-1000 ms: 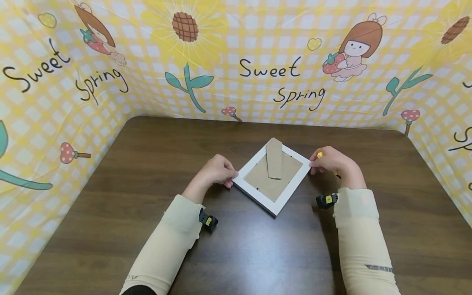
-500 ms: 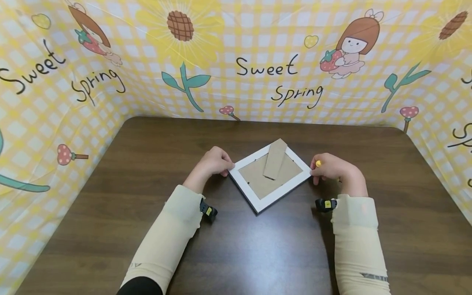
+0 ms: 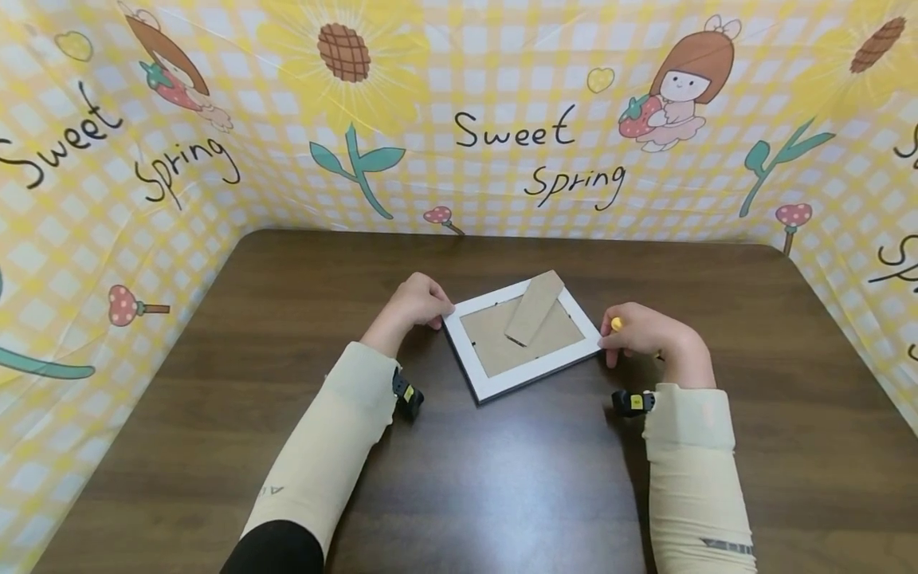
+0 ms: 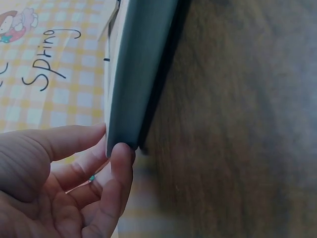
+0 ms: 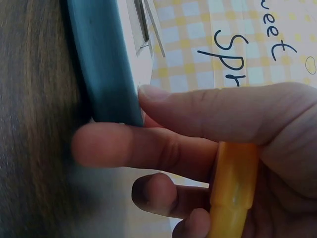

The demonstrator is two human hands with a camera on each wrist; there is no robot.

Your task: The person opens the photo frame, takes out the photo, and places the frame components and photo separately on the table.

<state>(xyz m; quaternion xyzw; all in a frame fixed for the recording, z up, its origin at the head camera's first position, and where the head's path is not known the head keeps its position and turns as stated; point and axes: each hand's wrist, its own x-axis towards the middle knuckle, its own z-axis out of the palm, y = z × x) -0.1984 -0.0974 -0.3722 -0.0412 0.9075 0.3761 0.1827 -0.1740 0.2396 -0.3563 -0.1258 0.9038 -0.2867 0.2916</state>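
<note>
A white picture frame [image 3: 488, 386] lies back side up on the table, its brown backing board [image 3: 490, 339] and slanted cardboard stand [image 3: 534, 309] showing in the head view. At its left corner, my left hand [image 3: 418, 300] pinches the edge between thumb and fingers. My right hand [image 3: 641, 328] grips the opposite corner, thumb [image 5: 198, 111] on the back and index finger along the edge. Tucked inside that same hand is a yellow, pen-like stick [image 5: 233, 176], its far end hidden. From the wrists, the frame's side looks bluish grey [image 4: 143, 64].
The dark brown wooden table [image 3: 502, 494] spreads around the frame. Behind and at both sides rises a yellow checked cloth [image 3: 495, 64] with printed flowers and lettering. A small black camera [image 3: 407, 395] sits on the left wrist, another [image 3: 633, 402] on the right.
The picture frame has turned clockwise in the head view. My left hand has moved away from me with its corner, while my right hand has come slightly nearer.
</note>
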